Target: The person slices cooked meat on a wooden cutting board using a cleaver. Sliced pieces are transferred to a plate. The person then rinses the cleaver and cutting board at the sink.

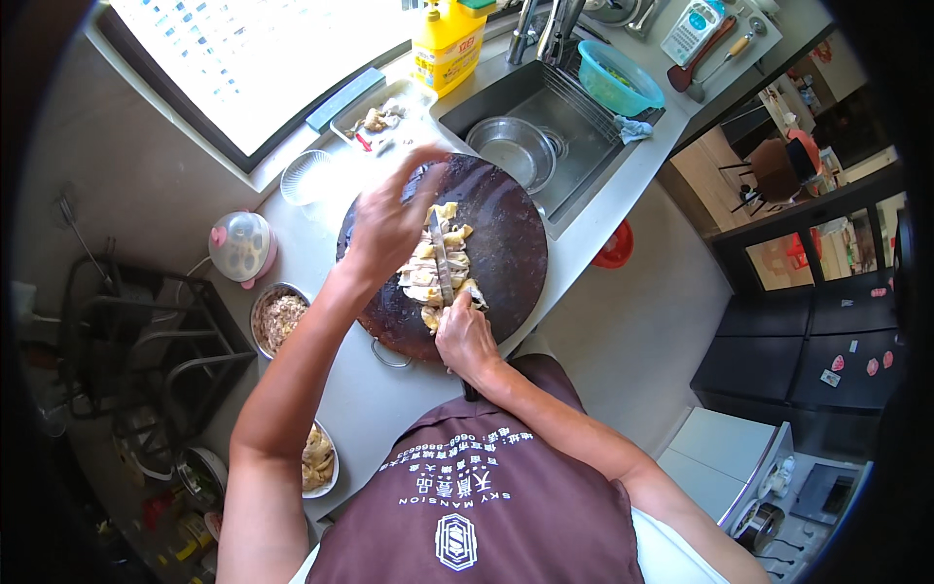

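Note:
Chopped cooked meat, which looks like chicken, lies in a row of pieces on a round dark chopping board. The narrow metal blade of a knife rests along the pieces. My right hand is closed around the knife's handle at the board's near edge; a dark handle end shows below the hand. Above the left part of the board my left hand is raised, blurred, with its fingers spread and nothing seen in them. Its palm side is hidden.
Left of the board stand a bowl of minced meat and an egg cooker; a plate of chicken sits nearer me. Behind are a metal tray and a yellow bottle. The sink holds a metal basin.

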Demonstrator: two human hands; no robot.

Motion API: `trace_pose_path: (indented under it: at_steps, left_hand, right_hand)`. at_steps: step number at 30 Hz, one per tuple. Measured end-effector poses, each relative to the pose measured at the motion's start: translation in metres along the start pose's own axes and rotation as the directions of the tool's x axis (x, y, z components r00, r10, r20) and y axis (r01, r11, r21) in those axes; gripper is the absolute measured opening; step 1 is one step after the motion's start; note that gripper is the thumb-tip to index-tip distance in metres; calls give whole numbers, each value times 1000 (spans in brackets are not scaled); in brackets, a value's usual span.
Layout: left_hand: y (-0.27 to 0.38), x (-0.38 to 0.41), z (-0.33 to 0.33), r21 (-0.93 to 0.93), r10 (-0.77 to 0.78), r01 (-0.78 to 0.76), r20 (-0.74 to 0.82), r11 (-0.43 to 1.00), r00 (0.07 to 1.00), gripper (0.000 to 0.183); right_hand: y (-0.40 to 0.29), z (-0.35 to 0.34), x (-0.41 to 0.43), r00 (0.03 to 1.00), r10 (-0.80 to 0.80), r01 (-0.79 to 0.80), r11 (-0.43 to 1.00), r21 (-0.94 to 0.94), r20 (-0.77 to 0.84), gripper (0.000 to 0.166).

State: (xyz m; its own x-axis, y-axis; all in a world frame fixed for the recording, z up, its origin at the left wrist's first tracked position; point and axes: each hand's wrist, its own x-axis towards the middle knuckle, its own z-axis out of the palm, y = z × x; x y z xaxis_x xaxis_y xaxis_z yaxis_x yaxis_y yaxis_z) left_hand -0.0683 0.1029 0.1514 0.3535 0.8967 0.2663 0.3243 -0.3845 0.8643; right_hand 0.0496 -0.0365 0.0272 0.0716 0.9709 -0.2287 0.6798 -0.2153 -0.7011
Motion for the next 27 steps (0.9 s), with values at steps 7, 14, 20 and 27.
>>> trace_pose_path:
  at_steps: [7, 14, 20, 27]
  left_hand:
    - [-87, -103, 44, 291, -11, 11, -3, 957, 1000, 41]
    - [-123, -100, 63, 338, 63, -62, 6, 939, 998, 43]
    - [-114, -101, 55, 256, -33, 52, -80, 965, 996, 39]
    - [-77, -141, 63, 338, -133, 208, -231, 918, 964, 56]
  right_hand:
    - [10, 7, -1, 994, -105, 105, 994, 13, -17, 23]
    - [2, -9, -7, 992, -120, 125, 983, 134, -49, 24]
    - [-11, -62, 19, 934, -319, 328, 944, 32, -160, 14]
    - [67, -124, 71, 896, -445, 430, 864, -264, 2, 17]
